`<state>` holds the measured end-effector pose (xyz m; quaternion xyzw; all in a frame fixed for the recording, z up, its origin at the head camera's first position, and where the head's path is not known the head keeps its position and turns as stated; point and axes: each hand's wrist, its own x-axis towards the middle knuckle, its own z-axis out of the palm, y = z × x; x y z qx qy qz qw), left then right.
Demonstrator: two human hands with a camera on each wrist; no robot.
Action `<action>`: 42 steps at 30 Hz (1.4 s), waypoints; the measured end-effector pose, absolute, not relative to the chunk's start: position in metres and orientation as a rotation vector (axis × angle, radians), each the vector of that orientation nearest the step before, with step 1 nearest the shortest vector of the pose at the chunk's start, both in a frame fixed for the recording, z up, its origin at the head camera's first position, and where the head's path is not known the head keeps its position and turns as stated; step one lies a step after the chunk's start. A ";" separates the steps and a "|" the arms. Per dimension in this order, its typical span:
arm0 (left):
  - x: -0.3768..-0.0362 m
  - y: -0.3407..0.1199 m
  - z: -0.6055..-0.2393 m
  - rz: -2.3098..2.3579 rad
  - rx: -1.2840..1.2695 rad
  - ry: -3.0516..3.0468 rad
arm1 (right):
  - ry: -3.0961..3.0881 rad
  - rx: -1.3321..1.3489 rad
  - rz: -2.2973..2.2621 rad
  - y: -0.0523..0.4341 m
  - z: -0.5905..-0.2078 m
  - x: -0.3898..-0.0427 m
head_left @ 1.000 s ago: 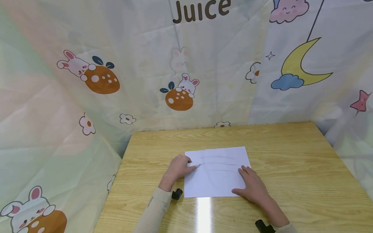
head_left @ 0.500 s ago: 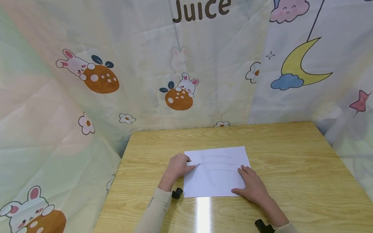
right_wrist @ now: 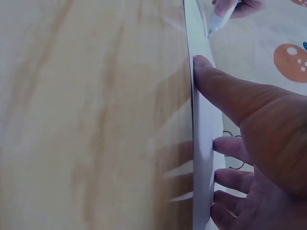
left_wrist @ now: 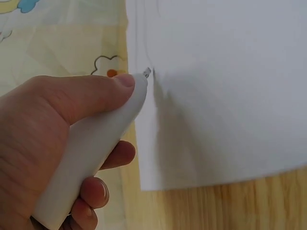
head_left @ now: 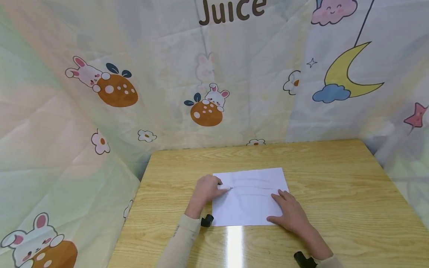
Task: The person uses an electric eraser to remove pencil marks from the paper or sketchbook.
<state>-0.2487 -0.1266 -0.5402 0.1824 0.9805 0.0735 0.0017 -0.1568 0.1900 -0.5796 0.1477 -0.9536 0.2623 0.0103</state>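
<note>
My left hand (head_left: 206, 189) grips a thick white pen-shaped tool (left_wrist: 88, 151) with a small metal tip. Its thumb lies along the body near the tip, as the left wrist view shows. That tip is at the surface of a white sheet of paper (head_left: 248, 210), near its left edge; whether it touches cannot be told. Faint curved lines cross the sheet from left to right. On the paper's right side rests my right hand (head_left: 291, 213), thumb and fingers spread. In the right wrist view its thumb and fingertips press on the sheet.
Under the paper is a wooden table (head_left: 181, 163) with a bright reflection in front of the sheet. A patterned cloth (head_left: 154, 85) with bunnies and a moon hangs behind and at the sides. Black wrist devices (head_left: 304, 259) sit at both cuffs.
My left wrist has shifted slightly to the right, while the tool tip stays almost in place. A finger of my right hand reaches a little further left over the sheet.
</note>
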 end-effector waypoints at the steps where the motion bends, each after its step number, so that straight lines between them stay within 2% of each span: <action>1: -0.249 -0.126 -0.540 0.235 0.584 3.079 | -2.973 0.463 0.821 0.190 -0.580 -0.157; 7: -0.247 -0.127 -0.544 0.195 0.531 3.098 | -2.984 0.476 0.815 0.189 -0.582 -0.156; 12: -0.248 -0.124 -0.545 0.237 0.614 3.093 | -2.973 0.463 0.819 0.188 -0.581 -0.154; 18: -0.246 -0.125 -0.543 0.187 0.543 3.101 | -2.980 0.471 0.837 0.187 -0.581 -0.154; 23: -0.247 -0.123 -0.541 0.221 0.602 3.092 | -2.967 0.475 0.831 0.185 -0.581 -0.155; 28: -0.245 -0.124 -0.539 0.173 0.510 3.106 | -2.966 0.478 0.835 0.184 -0.580 -0.156; 42: -0.247 -0.124 -0.537 0.215 0.477 3.058 | -2.969 0.477 0.823 0.188 -0.581 -0.158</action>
